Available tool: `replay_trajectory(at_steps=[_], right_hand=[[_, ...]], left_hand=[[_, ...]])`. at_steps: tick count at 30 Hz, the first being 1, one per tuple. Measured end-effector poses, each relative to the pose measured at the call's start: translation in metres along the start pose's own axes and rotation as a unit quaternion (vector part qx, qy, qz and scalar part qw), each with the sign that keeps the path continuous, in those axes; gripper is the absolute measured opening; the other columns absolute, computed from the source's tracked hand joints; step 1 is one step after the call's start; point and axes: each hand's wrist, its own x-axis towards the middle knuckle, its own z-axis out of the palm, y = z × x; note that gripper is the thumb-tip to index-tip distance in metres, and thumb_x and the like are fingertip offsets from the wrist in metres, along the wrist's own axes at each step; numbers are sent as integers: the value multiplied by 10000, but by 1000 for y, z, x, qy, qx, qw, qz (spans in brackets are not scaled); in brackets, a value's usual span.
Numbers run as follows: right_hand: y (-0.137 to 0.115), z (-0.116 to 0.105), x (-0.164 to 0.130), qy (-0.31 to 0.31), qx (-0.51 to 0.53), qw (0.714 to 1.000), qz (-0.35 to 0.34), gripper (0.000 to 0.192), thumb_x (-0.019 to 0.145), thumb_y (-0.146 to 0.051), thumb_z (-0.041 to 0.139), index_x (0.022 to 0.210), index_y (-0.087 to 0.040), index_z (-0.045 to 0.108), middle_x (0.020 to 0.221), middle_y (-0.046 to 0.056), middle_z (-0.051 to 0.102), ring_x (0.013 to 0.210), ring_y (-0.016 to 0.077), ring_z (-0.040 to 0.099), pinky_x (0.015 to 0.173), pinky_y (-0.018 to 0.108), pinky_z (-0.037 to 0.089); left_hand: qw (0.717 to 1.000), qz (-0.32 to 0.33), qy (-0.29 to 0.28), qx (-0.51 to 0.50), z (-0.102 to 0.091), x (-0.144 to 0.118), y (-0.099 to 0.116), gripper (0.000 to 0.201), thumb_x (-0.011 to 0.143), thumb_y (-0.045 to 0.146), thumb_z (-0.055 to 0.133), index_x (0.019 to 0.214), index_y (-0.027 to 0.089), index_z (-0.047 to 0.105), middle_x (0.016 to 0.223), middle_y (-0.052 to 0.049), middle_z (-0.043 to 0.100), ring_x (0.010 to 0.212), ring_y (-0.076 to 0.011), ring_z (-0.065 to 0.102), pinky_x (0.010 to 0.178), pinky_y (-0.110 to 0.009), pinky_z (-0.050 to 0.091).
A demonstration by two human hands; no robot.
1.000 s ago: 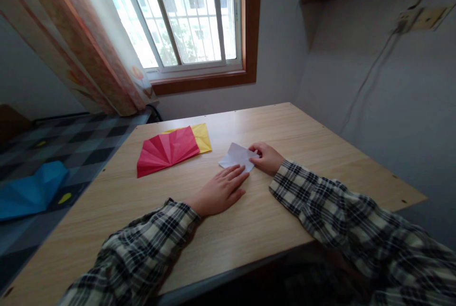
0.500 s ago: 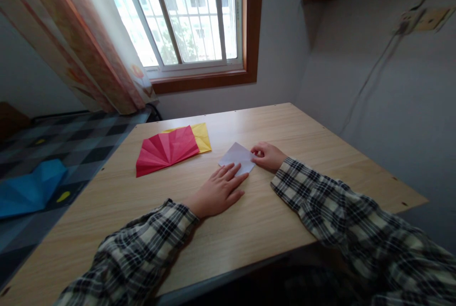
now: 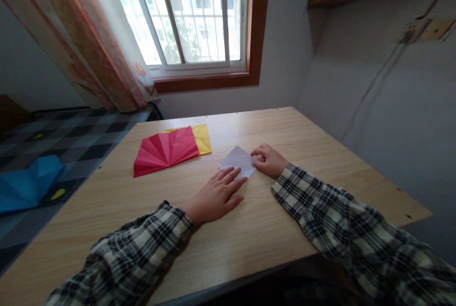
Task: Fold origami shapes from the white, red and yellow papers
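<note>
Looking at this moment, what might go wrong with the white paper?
The white paper might slide or twist if the left hand, lying flat over its near edge, presses unevenly.

The right hand, curled at its right corner, could bend that corner or leave a stray crease; whether it actually pinches the paper is unclear.

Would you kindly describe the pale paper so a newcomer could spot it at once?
Find the wooden table before the window. The pale paper lies with the left hand on its near side, the right hand at its right corner. Unlike the red sheet and yellow sheet, it looks whitish.
</note>
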Motion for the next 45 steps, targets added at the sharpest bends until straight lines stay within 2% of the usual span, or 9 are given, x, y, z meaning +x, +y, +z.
replay_trajectory(at_steps=[7,12,17,22,26,32,37,41,45], right_hand=[[4,9,-3,1,59,998,-38,338,744,-12,616,1016,-176,733,1029,47,570,747,117,539,715,258,491],[5,7,-3,-13,36,994,-105,349,728,28,572,933,-173,769,893,49,650,831,164,588,775,289,483],[7,5,-2,-31,55,994,-94,320,761,-5,585,928,-179,796,854,44,683,749,147,588,738,281,483],[9,5,-2,-25,85,992,-85,310,762,-14,601,896,-194,814,909,58,710,823,158,636,767,279,503],[9,4,-2,-34,92,992,-84,311,774,-24,602,897,-206,822,891,49,708,763,139,620,739,272,505],[8,2,-2,-40,84,992,-91,318,774,-22,602,895,-216,824,896,49,706,755,135,610,728,275,502],[7,1,-3,-46,82,991,-94,327,772,-14,595,888,-217,823,882,43,702,715,125,587,720,275,502],[8,2,-4,-45,82,990,-106,347,763,2,587,888,-219,823,908,52,709,793,145,626,743,283,508],[10,4,-4,-43,79,990,-112,374,747,16,582,878,-237,823,910,41,709,808,145,634,762,288,514]], left_hand=[[1000,3,24,-14,-3,1,3,438,1020,400,480,1410,224,569,1520,-138,499,1443,-308,411,1190,-522,352],[1000,8,24,-5,-3,1,3,441,1016,390,492,1419,226,563,1491,-141,523,1419,-308,439,1177,-513,372],[999,-4,23,29,0,-1,3,465,1030,423,453,1443,232,547,1511,-137,517,1418,-324,440,1187,-539,338],[998,-31,18,44,0,-2,10,480,1033,435,438,1462,241,531,1541,-116,494,1427,-348,422,1186,-577,312],[998,-53,27,32,-3,-1,12,501,1009,441,485,1466,238,526,1532,-98,509,1409,-369,433,1165,-603,326],[993,-36,107,-39,-11,5,-3,319,1013,317,475,1224,211,691,1263,-89,706,1194,-258,628,1057,-445,485],[979,-81,154,-105,-16,10,-15,252,991,288,480,927,198,707,982,-61,737,894,-204,679,824,-344,549],[956,-163,192,-150,-15,11,-16,118,929,250,541,984,184,621,863,-27,679,756,-177,632,688,-311,521],[953,-174,208,-134,-9,12,-19,227,854,222,599,1074,183,562,901,-23,616,779,-179,604,711,-330,533]])
